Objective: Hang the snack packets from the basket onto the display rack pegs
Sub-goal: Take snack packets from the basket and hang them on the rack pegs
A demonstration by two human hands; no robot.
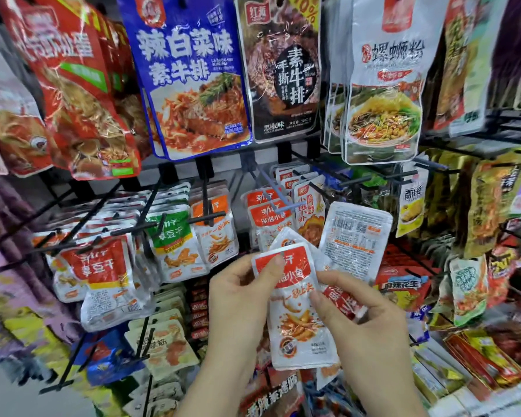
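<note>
In front of the display rack I hold a small fan of red-and-white snack packets. My left hand pinches the front packet near its red top, thumb on its face. My right hand grips the packets behind it from the right, thumb on the front packet's edge. One packet in the fan shows its white printed back. Just above hangs a row of matching red-topped packets on a peg with a pale blue tip. The basket is out of view.
Black wire pegs stick out toward me across the middle row, loaded with small packets. Large bags hang above, among them a blue one and a white noodle one. More snacks fill the lower rows and the right side rack.
</note>
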